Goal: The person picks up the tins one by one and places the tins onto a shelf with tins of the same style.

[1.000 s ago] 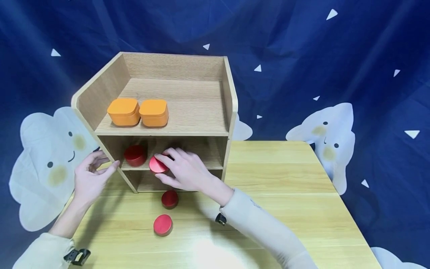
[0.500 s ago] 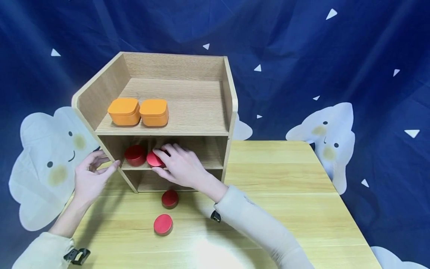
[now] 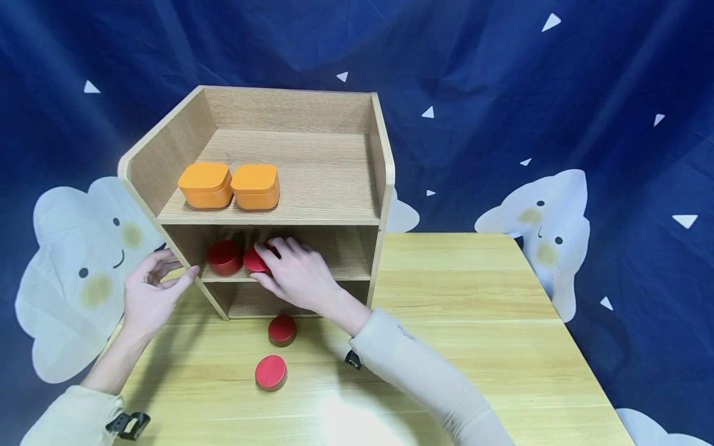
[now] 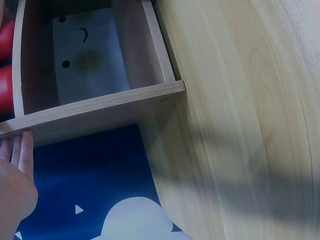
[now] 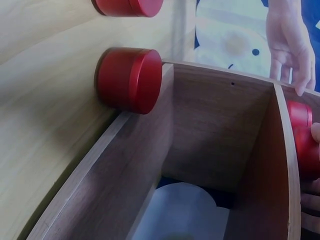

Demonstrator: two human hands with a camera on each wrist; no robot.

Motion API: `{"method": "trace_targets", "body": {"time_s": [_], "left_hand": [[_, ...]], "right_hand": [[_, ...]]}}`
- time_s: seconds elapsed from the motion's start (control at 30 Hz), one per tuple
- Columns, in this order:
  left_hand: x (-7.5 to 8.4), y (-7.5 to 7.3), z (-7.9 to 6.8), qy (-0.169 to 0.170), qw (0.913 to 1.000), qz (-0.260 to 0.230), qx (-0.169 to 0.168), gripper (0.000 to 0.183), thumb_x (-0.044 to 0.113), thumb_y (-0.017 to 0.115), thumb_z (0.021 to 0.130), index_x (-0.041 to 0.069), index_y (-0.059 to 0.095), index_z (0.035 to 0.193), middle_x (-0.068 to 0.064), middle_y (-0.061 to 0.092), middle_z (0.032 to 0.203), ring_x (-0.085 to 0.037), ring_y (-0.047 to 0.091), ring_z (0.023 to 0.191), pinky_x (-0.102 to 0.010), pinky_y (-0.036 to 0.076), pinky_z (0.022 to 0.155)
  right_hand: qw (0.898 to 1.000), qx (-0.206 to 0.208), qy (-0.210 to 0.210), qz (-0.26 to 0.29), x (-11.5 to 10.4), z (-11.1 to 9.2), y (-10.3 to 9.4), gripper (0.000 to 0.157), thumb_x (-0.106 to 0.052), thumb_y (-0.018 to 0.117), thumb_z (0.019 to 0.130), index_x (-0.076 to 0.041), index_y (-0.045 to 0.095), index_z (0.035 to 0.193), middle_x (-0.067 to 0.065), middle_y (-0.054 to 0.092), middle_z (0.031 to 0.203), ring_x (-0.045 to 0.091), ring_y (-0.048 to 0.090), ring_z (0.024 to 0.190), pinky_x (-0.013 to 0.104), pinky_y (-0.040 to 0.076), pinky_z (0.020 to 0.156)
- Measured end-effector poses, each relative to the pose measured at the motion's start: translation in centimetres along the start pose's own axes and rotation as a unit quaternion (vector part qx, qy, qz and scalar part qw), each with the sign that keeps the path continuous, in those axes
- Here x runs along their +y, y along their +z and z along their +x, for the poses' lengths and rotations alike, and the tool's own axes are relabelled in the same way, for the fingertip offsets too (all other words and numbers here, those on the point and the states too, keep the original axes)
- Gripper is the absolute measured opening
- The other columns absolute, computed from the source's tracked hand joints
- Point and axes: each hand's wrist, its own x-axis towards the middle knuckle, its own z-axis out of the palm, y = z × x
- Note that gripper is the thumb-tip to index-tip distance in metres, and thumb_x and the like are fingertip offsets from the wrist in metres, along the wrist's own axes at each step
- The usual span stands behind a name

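My right hand [image 3: 301, 272] pinches a red round tin [image 3: 256, 260] on the middle level of a small wooden shelf [image 3: 290, 221]. Left of it stands another red tin [image 3: 225, 257]; in the right wrist view the two tins look close together. My left hand [image 3: 150, 294] holds the shelf's left side panel, thumb at the front edge and fingers against the outer face. The left wrist view shows those fingers [image 4: 26, 152] along the panel. Two more red tins, a nearer one [image 3: 271, 373] and a farther one [image 3: 282, 331], lie on the table before the shelf.
Two orange rounded-square boxes, a left one [image 3: 205, 185] and a right one [image 3: 256, 186], stand on the shelf's top level. The wooden table [image 3: 474, 347] extends to the right. A dark blue curtain [image 3: 502, 80] with cloud figures hangs behind.
My right hand has moved the tin slightly left and farther in, down onto the middle level beside the other tin. My left hand has stayed in place.
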Motion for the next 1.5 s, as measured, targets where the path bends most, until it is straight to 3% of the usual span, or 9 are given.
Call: {"method": "trace_targets", "body": {"time_s": [0.47,0.93,1.2,1.5], "left_hand": [[0.0,0.0,-0.1,0.001,1.0,-0.008,-0.002,0.042,-0.022,0.073,0.08,0.01,0.075,0.106,0.014,0.077,0.092,0.003,0.072,0.087,-0.007,0.06,0.07],[0.3,0.0,-0.3,-0.001,0.9999,0.008,-0.007,0.041,-0.021,0.073,0.081,0.01,0.074,0.108,0.015,0.077,0.093,0.003,0.072,0.089,-0.007,0.06,0.071],[0.2,0.0,-0.3,0.003,1.0,-0.008,-0.003,0.041,-0.022,0.072,0.08,0.008,0.074,0.108,0.014,0.077,0.093,0.002,0.072,0.088,-0.008,0.06,0.071],[0.3,0.1,-0.3,0.001,1.0,-0.007,0.002,0.04,-0.022,0.072,0.08,0.006,0.075,0.108,0.013,0.077,0.094,0.002,0.072,0.088,-0.008,0.06,0.072]], "right_hand": [[0.999,-0.004,0.015,-0.043,-0.4,-0.1,0.5,0.049,-0.059,0.061,0.101,-0.021,0.072,0.13,-0.003,0.074,0.121,0.017,0.073,0.101,0.028,0.065,0.075],[0.999,-0.015,0.025,-0.044,-0.3,0.1,0.9,0.054,-0.059,0.062,0.099,-0.019,0.07,0.135,0.001,0.073,0.127,0.019,0.072,0.103,0.028,0.066,0.074],[0.999,-0.006,0.018,-0.041,-0.6,-0.8,0.7,0.058,-0.058,0.064,0.097,-0.018,0.064,0.139,0.004,0.071,0.134,0.022,0.073,0.106,0.029,0.065,0.081],[0.998,-0.007,0.023,-0.066,-0.8,-2.1,-0.5,0.063,-0.06,0.064,0.094,-0.018,0.061,0.141,0.004,0.069,0.137,0.021,0.071,0.104,0.028,0.061,0.073]]}}
